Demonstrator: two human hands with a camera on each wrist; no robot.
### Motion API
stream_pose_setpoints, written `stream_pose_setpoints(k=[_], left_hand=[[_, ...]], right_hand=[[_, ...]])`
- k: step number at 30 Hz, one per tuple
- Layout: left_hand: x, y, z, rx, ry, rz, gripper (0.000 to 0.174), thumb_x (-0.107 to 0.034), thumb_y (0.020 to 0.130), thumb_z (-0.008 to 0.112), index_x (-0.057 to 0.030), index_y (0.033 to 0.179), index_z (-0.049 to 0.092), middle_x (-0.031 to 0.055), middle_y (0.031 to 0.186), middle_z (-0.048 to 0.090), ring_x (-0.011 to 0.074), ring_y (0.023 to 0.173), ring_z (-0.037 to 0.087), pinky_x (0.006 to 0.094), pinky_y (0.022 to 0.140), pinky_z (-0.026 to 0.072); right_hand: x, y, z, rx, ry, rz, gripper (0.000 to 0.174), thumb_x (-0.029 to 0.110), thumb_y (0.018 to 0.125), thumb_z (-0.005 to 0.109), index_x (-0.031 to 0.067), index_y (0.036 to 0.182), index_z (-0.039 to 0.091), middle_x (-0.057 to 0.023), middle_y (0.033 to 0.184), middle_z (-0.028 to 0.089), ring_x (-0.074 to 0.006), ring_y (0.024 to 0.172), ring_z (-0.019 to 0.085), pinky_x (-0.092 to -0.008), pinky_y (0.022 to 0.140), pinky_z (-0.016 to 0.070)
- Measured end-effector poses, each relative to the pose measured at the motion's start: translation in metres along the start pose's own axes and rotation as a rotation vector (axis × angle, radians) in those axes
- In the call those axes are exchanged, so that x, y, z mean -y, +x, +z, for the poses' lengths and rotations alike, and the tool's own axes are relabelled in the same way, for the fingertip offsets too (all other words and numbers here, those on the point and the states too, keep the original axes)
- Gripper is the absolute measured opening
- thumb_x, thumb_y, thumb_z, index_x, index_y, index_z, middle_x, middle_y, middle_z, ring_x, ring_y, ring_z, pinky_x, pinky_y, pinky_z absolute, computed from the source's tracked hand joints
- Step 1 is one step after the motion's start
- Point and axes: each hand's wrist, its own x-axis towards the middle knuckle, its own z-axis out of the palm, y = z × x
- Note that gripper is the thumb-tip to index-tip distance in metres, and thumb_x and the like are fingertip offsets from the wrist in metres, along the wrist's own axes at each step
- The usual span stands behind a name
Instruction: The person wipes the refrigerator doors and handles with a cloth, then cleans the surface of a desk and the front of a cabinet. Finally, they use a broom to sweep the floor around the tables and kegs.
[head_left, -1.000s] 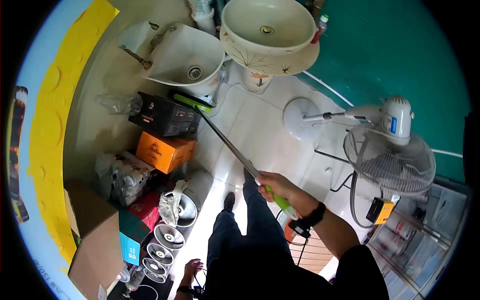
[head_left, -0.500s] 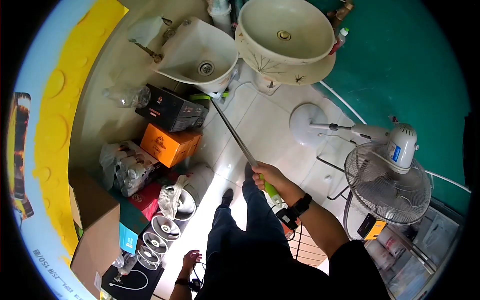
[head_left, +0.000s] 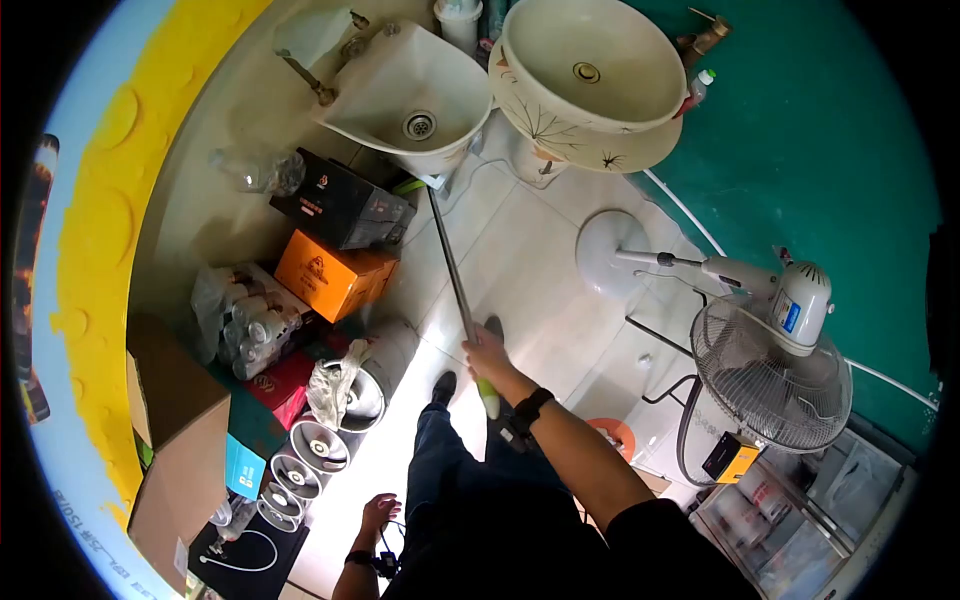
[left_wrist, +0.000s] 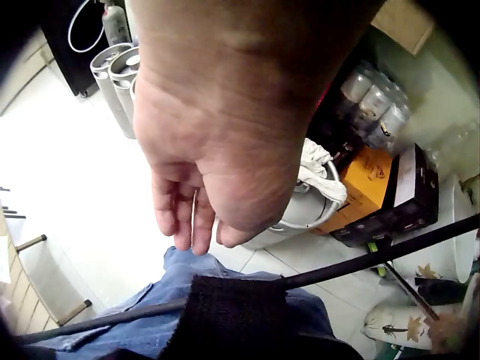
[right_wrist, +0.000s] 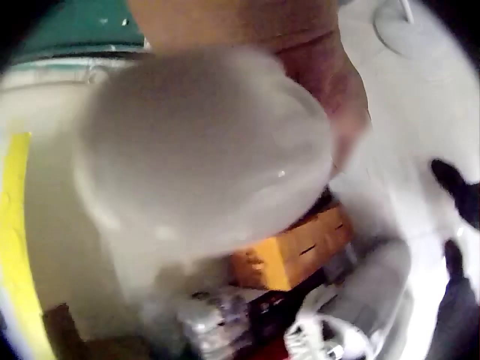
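Observation:
My right hand (head_left: 485, 362) grips the metal pole of a long-handled mop (head_left: 452, 262) just above its green grip (head_left: 487, 398). The pole runs forward to the floor below the corner sink (head_left: 395, 95). Only a sliver of the green mop head (head_left: 408, 186) shows there, beside the black box (head_left: 345, 205); the sink hides the rest. In the right wrist view the blurred pale handle end (right_wrist: 202, 150) covers much of the hand. My left hand (head_left: 378, 512) hangs low by my left leg with loose fingers, holding nothing, as the left wrist view also shows.
An orange box (head_left: 335, 272), packed cans (head_left: 255, 325) and metal kegs (head_left: 320, 447) line the left side, near an open carton (head_left: 180, 430). A round basin (head_left: 600, 60) stands ahead. On the right are a standing fan (head_left: 775, 370) and a glass-topped cabinet (head_left: 790, 530).
The mop head has slid from the front of the black box to beneath the sink, mostly out of sight. My right hand has shifted left and the pole stands steeper in view. The left hand stays loose.

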Motion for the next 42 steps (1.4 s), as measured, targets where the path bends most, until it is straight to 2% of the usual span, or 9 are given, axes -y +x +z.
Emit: stream_pose_setpoints(k=[3,6,10,16,20,28,34,38,42], left_hand=[[0.016,0.011,-0.003,0.013,0.059,-0.003,0.024,-0.009,0.089,0.058,-0.0022,0.112,0.058,0.0116,0.093,0.067,0.0183,0.08,0.066,0.0272,0.067,0.0525],[0.016,0.011,0.003,0.03,0.011,0.017,0.023,-0.01,0.089,0.057,-0.0026,0.111,0.058,0.0121,0.093,0.068,0.0188,0.08,0.066,0.0281,0.068,0.0529],[0.015,0.01,0.007,-0.011,0.072,-0.01,0.023,-0.01,0.089,0.056,-0.0026,0.111,0.058,0.0122,0.093,0.068,0.0187,0.08,0.066,0.0283,0.068,0.0534],[0.035,0.011,0.003,0.028,0.0,0.022,0.025,-0.008,0.089,0.053,-0.0008,0.112,0.057,0.0133,0.093,0.067,0.0203,0.08,0.067,0.028,0.067,0.0532],[0.029,0.009,0.01,0.017,0.017,0.025,0.024,-0.007,0.09,0.053,-0.0005,0.113,0.056,0.013,0.094,0.067,0.02,0.081,0.067,0.0274,0.067,0.0526],[0.015,0.003,0.023,-0.015,0.027,0.027,0.022,-0.007,0.09,0.054,-0.0017,0.111,0.058,0.0113,0.093,0.067,0.0176,0.08,0.067,0.0259,0.065,0.0518],[0.012,0.015,0.017,0.015,0.077,0.079,0.021,-0.006,0.091,0.053,-0.0017,0.111,0.059,0.0105,0.091,0.067,0.0169,0.077,0.066,0.0252,0.062,0.0508],[0.005,0.017,0.011,0.021,0.111,0.088,0.021,-0.008,0.092,0.052,-0.0011,0.111,0.058,0.0107,0.09,0.067,0.0166,0.078,0.065,0.0248,0.063,0.051],[0.0,0.018,0.004,0.021,0.143,0.108,0.021,-0.01,0.093,0.051,-0.0012,0.111,0.058,0.011,0.091,0.068,0.0166,0.078,0.065,0.0259,0.066,0.0517]], right_hand=[[0.047,-0.031,0.032,0.138,0.398,0.196,0.008,0.014,0.09,0.055,0.0112,0.096,0.05,-0.0012,0.063,0.046,-0.0107,0.046,0.042,-0.0253,0.041,0.0379],[0.077,-0.028,0.037,0.192,0.453,0.132,0.008,0.015,0.09,0.055,0.012,0.093,0.048,-0.0013,0.066,0.046,-0.01,0.049,0.043,-0.024,0.044,0.038],[0.062,-0.029,0.02,0.198,0.188,0.095,0.009,0.015,0.09,0.054,0.012,0.09,0.046,-0.0006,0.066,0.046,-0.0085,0.05,0.042,-0.0239,0.043,0.037],[0.057,-0.029,0.014,0.327,0.781,0.47,0.025,0.032,0.092,0.059,0.0181,0.075,0.047,0.0071,0.063,0.043,-0.0028,0.047,0.038,-0.0176,0.038,0.0311],[0.061,-0.053,0.017,0.449,1.159,0.564,0.025,0.028,0.094,0.055,0.0144,0.075,0.047,0.0062,0.062,0.041,-0.0036,0.046,0.037,-0.0182,0.038,0.0321],[0.055,-0.064,-0.026,0.453,0.776,0.512,0.029,0.033,0.092,0.058,0.014,0.076,0.044,0.005,0.062,0.041,-0.0021,0.045,0.035,-0.0162,0.038,0.0277],[0.043,-0.124,-0.072,0.326,0.457,0.46,0.037,0.044,0.094,0.048,0.018,0.068,0.042,0.0078,0.054,0.034,-0.0037,0.04,0.03,-0.0189,0.035,0.0237],[0.042,-0.184,-0.116,0.19,0.436,0.343,0.008,0.023,0.094,0.05,0.0195,0.093,0.042,0.0034,0.059,0.041,-0.0065,0.04,0.033,-0.0224,0.033,0.0266],[0.033,-0.206,-0.126,0.05,0.302,0.298,0.011,0.023,0.094,0.053,0.0141,0.097,0.049,0.0001,0.065,0.048,-0.0088,0.047,0.043,-0.0218,0.04,0.0348]])
